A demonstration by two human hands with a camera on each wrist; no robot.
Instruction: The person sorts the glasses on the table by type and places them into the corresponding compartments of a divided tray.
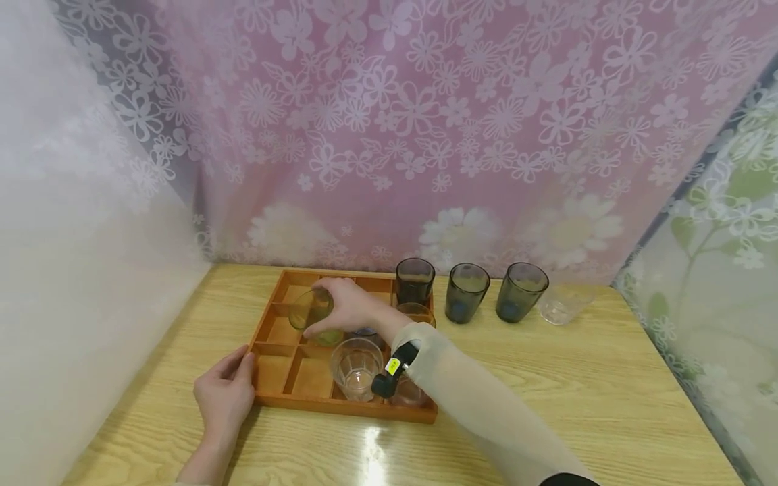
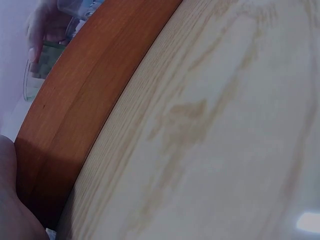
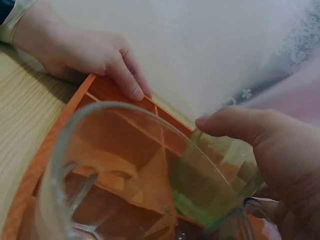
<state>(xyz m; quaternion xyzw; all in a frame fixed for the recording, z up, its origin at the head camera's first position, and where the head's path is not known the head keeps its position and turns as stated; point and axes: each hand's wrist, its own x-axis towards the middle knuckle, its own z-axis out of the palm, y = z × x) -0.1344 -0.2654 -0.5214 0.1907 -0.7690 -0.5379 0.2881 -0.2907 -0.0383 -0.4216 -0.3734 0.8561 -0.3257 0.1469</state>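
Observation:
A wooden divided tray (image 1: 304, 401) lies on the table, and my left hand (image 1: 225, 388) grips its left side near the front corner. In my right hand (image 1: 352, 307) is a green-tinted drinking glass (image 1: 310, 312), tilted over the tray's left-middle compartments and pinched between thumb and fingers. The right wrist view shows the thumb along the green glass (image 3: 200, 185). A clear glass (image 1: 355, 364) stands in the tray's front row, just below my right wrist. More glasses in the tray are partly hidden by my right hand and forearm.
One dark grey glass (image 1: 415, 280) stands at the tray's back right corner. On the table to the right are two more grey glasses (image 1: 467, 291) (image 1: 521, 291) and a clear glass (image 1: 559, 309). A flowered pink curtain (image 1: 413, 135) hangs behind the table.

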